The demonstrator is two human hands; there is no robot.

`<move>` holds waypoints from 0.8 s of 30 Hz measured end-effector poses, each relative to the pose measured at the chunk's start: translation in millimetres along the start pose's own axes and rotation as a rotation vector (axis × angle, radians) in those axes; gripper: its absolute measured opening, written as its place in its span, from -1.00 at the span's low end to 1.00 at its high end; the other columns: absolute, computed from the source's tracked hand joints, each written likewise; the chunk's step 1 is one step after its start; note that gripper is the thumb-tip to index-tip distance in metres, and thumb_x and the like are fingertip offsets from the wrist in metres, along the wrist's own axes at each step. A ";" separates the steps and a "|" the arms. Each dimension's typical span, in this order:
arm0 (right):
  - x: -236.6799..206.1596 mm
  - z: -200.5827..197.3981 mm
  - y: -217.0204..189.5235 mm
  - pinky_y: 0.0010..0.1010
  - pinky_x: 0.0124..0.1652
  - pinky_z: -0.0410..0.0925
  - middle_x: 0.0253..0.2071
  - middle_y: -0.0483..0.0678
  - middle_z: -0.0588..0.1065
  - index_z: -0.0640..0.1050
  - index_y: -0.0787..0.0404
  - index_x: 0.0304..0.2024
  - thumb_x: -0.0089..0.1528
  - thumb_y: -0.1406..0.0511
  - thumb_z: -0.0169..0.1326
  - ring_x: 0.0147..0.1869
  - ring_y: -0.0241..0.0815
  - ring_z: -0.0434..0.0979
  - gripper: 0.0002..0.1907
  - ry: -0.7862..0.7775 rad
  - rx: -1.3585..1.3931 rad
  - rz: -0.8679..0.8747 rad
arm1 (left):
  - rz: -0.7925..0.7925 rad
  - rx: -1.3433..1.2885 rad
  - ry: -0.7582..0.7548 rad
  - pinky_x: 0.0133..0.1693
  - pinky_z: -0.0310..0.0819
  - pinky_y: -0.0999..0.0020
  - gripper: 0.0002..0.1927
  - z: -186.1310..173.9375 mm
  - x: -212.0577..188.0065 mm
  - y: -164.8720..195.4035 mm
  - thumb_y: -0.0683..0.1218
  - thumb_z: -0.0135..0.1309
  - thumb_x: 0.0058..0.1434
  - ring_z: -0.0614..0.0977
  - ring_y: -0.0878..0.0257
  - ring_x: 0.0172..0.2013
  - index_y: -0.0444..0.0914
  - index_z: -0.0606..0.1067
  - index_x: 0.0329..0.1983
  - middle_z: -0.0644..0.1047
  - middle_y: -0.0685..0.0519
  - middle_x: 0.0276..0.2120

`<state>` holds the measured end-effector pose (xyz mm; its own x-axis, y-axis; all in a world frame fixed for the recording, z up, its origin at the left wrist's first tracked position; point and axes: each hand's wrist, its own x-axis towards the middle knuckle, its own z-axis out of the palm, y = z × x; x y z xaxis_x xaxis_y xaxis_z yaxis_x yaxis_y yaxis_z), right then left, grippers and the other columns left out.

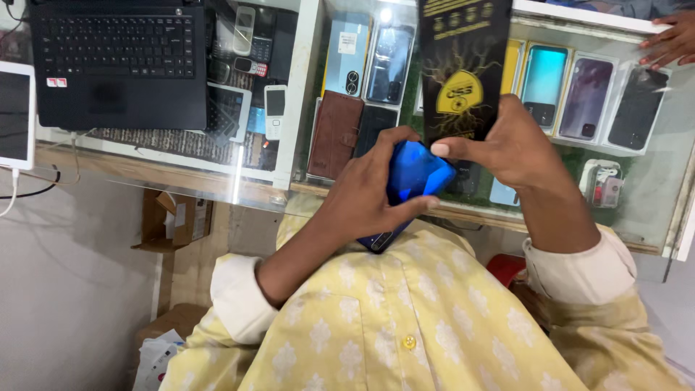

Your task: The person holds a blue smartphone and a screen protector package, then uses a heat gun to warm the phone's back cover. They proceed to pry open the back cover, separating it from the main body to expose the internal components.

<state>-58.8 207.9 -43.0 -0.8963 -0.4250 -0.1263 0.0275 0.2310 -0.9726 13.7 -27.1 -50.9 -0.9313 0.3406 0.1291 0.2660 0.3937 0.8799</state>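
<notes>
head camera looks down, close.

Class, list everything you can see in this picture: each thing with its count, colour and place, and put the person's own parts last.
laptop: one, black, open on the glass counter, top left.
tablet: one, white-framed, left edge, cable attached.
glass counter: one, clear, across the top.
display phones: several, blue, teal, purple and black, under the glass.
wallet case: one, brown, under the glass.
keypad phones: a few, grey and white, under the glass beside the laptop.
cardboard boxes: two, brown, lower left under the counter.
another person's hand: one, top right corner.
black packet: one, black with yellow print, held up in the right hand.
blue phone: one, glossy blue, in the left hand.
left hand: grips the blue phone.
right hand: pinches the black packet.
</notes>
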 end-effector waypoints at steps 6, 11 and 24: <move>12.4 6.3 -4.8 -0.50 -0.11 0.45 -0.16 -0.16 0.57 0.54 0.32 -0.04 0.07 0.24 0.44 -0.12 -0.39 0.51 -0.49 -0.059 0.205 0.035 | 0.066 0.185 0.166 -0.24 0.56 0.07 -0.14 11.3 5.6 10.2 0.14 0.41 0.01 0.65 -0.11 -0.17 -0.31 0.22 0.20 0.49 -0.16 -0.06; 2.6 5.9 -10.6 -0.52 -0.15 0.43 -0.18 -0.18 0.56 0.54 0.32 -0.07 0.09 0.26 0.42 -0.14 -0.43 0.48 -0.54 -0.017 0.001 0.005 | 0.017 0.176 0.186 -0.21 0.59 0.08 -0.23 12.6 4.7 14.4 0.04 0.39 0.03 0.66 -0.11 -0.17 -0.30 0.26 0.19 0.49 -0.13 -0.02; -3.4 7.8 -18.4 -0.54 -0.12 0.45 -0.15 -0.19 0.55 0.50 0.28 -0.03 0.10 0.22 0.40 -0.10 -0.43 0.52 -0.51 -0.028 0.113 -0.008 | -0.013 0.144 0.221 -0.29 0.60 0.05 -0.28 13.7 -0.9 23.6 -0.01 0.37 0.06 0.68 -0.15 -0.31 -0.32 0.24 0.14 0.54 -0.20 -0.20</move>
<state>-52.8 198.3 -26.2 -0.8842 -0.4510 -0.1220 0.0713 0.1279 -0.9892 24.2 -6.4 -36.5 -0.9625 0.1462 0.2285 0.2713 0.5197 0.8101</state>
